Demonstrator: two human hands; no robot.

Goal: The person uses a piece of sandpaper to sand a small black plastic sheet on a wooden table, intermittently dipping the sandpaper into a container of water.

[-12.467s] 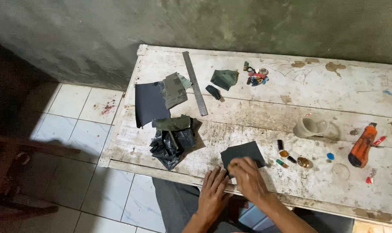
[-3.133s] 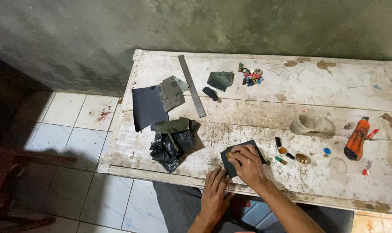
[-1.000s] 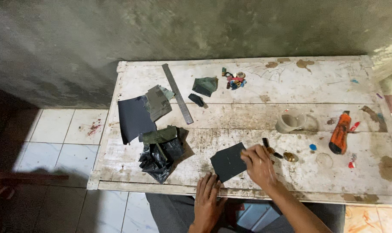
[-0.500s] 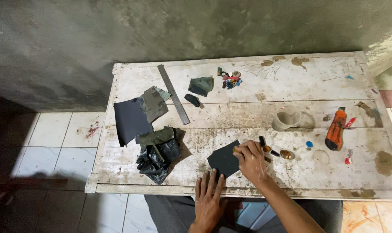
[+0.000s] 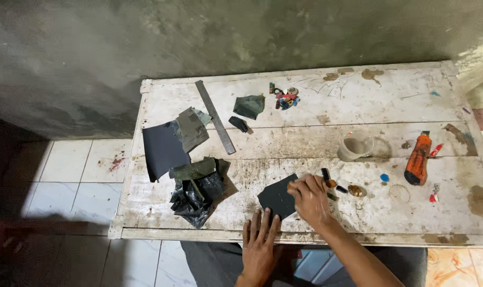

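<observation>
Dark sandpaper sheet (image 5: 277, 197) lies flat near the front edge of the worn white counter (image 5: 315, 146). Left hand (image 5: 259, 243) rests on its near corner, fingers spread open; right hand (image 5: 310, 198) has its fingers curled on the sheet's right edge. Small caps (image 5: 334, 186) sit just right; crumpled black plastic (image 5: 194, 192) lies left.
</observation>
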